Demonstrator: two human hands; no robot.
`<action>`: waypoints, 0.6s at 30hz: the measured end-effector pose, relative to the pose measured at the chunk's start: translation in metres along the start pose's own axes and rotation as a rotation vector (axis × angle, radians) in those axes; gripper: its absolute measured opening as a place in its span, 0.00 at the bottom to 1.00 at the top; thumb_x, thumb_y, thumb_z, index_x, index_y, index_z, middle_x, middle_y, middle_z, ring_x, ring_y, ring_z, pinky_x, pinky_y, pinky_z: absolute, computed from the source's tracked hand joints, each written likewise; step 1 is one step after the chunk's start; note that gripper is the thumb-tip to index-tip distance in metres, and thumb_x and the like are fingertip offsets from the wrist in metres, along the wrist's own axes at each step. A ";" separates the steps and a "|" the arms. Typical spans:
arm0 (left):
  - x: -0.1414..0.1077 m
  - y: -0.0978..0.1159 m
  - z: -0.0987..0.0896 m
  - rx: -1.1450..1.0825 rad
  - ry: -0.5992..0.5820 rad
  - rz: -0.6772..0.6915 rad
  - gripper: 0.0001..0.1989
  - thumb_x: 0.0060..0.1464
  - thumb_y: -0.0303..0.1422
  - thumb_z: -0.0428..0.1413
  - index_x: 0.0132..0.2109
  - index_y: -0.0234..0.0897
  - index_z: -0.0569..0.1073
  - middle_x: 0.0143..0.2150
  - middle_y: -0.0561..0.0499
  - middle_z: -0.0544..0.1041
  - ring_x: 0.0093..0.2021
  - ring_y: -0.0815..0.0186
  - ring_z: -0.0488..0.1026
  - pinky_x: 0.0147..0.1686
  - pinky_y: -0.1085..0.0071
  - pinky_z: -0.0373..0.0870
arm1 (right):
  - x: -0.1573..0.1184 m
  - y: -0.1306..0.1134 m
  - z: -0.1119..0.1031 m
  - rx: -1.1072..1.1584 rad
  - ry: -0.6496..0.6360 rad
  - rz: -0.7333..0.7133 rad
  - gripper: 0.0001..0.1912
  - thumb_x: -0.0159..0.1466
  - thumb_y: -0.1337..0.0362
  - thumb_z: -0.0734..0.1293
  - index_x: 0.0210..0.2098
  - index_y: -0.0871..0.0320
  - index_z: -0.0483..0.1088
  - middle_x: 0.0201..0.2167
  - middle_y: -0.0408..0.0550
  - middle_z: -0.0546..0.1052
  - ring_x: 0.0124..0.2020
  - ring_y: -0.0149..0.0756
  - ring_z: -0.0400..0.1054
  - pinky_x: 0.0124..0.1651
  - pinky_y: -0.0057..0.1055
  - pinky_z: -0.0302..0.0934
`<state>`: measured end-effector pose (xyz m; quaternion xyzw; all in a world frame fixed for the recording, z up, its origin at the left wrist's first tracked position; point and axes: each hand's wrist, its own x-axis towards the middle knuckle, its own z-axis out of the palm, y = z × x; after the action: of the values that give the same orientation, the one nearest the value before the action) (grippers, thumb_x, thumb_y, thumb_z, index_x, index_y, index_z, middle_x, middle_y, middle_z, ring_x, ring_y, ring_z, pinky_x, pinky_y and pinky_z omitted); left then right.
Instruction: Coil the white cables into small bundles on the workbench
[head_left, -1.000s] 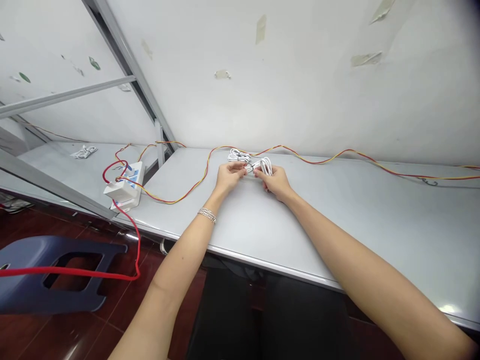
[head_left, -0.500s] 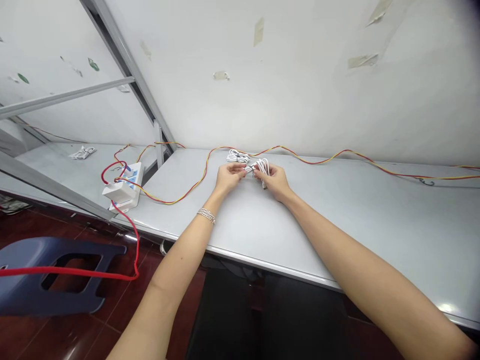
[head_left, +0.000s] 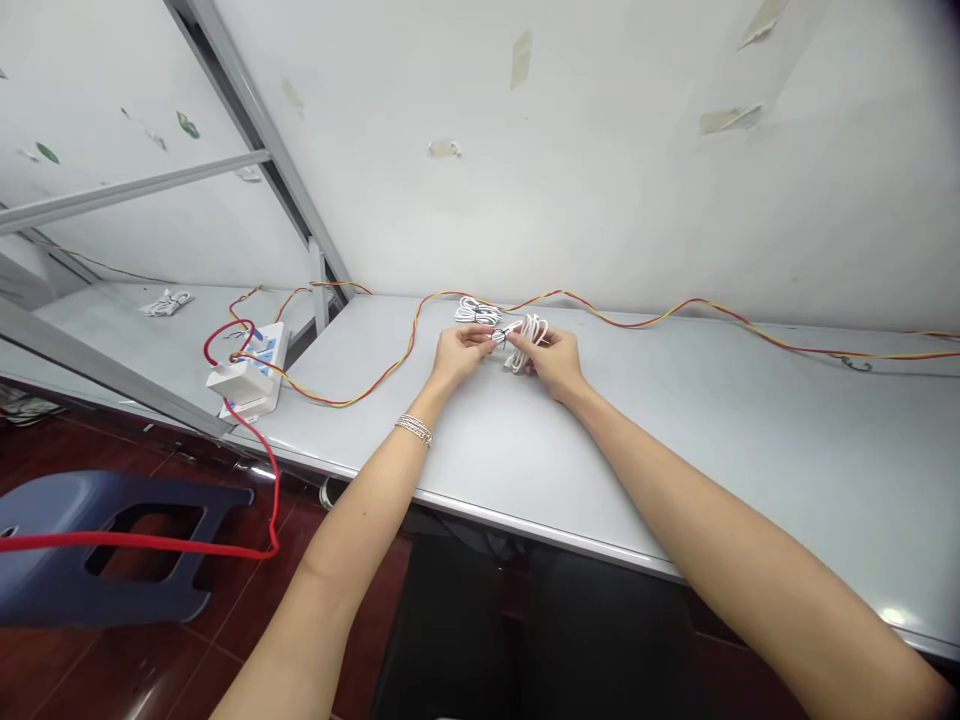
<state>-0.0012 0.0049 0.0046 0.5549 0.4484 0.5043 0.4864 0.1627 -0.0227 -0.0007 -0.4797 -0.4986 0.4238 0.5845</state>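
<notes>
Between my hands is a coiled white cable (head_left: 529,332) with a black tie (head_left: 500,337) around part of it, above the grey tabletop. My left hand (head_left: 457,355) is closed in a pinch at the tied left part of the cable. My right hand (head_left: 559,362) grips the looped right part with thumb and fingers; some of its fingertips are hidden behind the loops. Just behind my left hand lies a second white cable bundle (head_left: 477,309), bound with a black tie.
A red and yellow twisted wire (head_left: 637,326) runs along the wall side of the table (head_left: 712,430). To the left are a white power strip (head_left: 262,365) with an adapter, a red cord (head_left: 276,490), another cable bundle (head_left: 168,303) and a blue stool (head_left: 67,510).
The right part of the white cable has turned in my right hand, so its loops and lower end now lean left. My left hand keeps its pinch in nearly the same place.
</notes>
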 end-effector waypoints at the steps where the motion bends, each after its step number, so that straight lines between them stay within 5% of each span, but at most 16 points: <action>1: 0.000 0.001 0.000 0.000 0.003 0.003 0.11 0.44 0.25 0.66 0.38 0.30 0.79 0.28 0.50 0.77 0.27 0.70 0.71 0.32 0.71 0.70 | -0.001 -0.001 0.000 -0.003 -0.014 0.008 0.24 0.47 0.48 0.78 0.35 0.59 0.75 0.26 0.43 0.74 0.23 0.31 0.65 0.24 0.29 0.62; 9: -0.001 0.003 -0.001 -0.015 0.014 0.029 0.11 0.45 0.27 0.67 0.38 0.30 0.78 0.29 0.49 0.78 0.29 0.68 0.73 0.32 0.70 0.72 | -0.002 0.001 0.001 0.018 -0.109 0.057 0.26 0.40 0.54 0.82 0.34 0.58 0.74 0.24 0.42 0.76 0.21 0.32 0.68 0.26 0.34 0.72; 18: -0.004 0.002 0.001 -0.006 -0.026 0.024 0.11 0.49 0.24 0.65 0.42 0.29 0.78 0.28 0.50 0.78 0.26 0.70 0.72 0.31 0.70 0.71 | 0.002 0.009 -0.002 -0.210 -0.188 -0.162 0.18 0.52 0.57 0.76 0.41 0.56 0.78 0.42 0.49 0.80 0.42 0.42 0.74 0.49 0.39 0.69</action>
<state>-0.0002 0.0010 0.0065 0.5655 0.4338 0.5042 0.4877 0.1650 -0.0191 -0.0089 -0.4546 -0.6299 0.3638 0.5140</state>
